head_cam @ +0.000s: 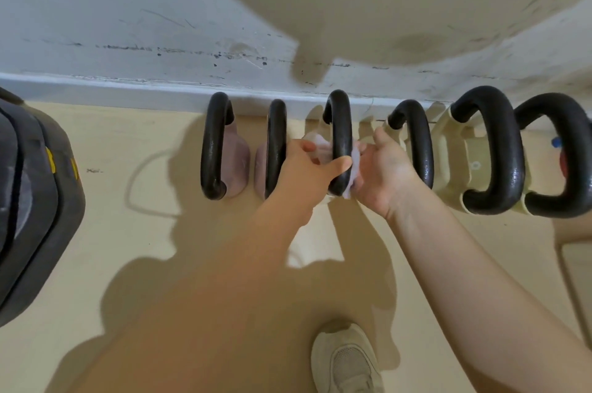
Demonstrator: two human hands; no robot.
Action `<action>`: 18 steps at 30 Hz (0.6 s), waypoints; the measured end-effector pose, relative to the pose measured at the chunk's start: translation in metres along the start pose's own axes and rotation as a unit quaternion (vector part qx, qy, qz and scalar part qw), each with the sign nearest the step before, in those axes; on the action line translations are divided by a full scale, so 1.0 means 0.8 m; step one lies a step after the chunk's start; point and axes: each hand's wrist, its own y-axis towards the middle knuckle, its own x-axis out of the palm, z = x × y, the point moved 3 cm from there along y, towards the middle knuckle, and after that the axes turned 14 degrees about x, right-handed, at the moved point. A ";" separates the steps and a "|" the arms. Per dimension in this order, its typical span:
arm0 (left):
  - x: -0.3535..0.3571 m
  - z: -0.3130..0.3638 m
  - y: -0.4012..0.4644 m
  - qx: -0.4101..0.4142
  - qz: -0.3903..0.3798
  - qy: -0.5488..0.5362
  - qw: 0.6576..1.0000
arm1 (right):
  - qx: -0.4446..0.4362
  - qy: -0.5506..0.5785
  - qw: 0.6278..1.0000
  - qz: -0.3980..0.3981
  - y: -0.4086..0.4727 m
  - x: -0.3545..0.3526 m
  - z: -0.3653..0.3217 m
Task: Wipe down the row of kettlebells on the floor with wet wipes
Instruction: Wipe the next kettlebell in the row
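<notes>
Six kettlebells stood in a row along the wall; the body of the third kettlebell (pixel 341 142) was hidden behind your hands. Your left hand (pixel 307 165) curled its thumb over that handle. Your right hand (pixel 384 174) pressed one wet wipe (pixel 354 168) against it; finger positions unreadable. One shoe (pixel 347 360) was cut off below.

Bright, even indoor light, wide-angle view

Hard shadows fell forward across the floor (pixel 134 232) toward the wall (pixel 128 24); straight lines bowed at the edges, and the near forearms were softly blurred.
</notes>
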 end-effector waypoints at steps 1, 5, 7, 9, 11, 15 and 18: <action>0.000 -0.002 0.001 0.003 0.002 0.004 1.000 | -0.027 -0.002 1.000 0.011 -0.004 0.001 0.000; 0.004 -0.001 -0.003 0.028 -0.011 0.006 1.000 | -0.219 -0.126 0.960 0.121 -0.007 0.012 -0.008; 0.005 0.000 -0.006 0.021 -0.019 -0.006 1.000 | -0.275 -0.247 0.919 0.135 -0.007 0.020 -0.003; 0.003 -0.001 -0.010 0.006 -0.032 -0.032 0.999 | -0.309 -0.320 0.887 0.125 -0.002 0.016 0.015; -0.002 0.000 -0.015 -0.013 -0.040 -0.092 0.995 | -0.397 -0.382 0.828 0.104 -0.004 0.006 0.042; -0.015 0.004 -0.025 -0.068 -0.029 -0.166 0.983 | -0.451 -0.458 0.757 0.116 0.006 -0.004 0.057; -0.021 0.006 -0.026 -0.062 -0.033 -0.133 0.989 | -0.432 -0.451 0.770 0.133 0.014 -0.001 0.049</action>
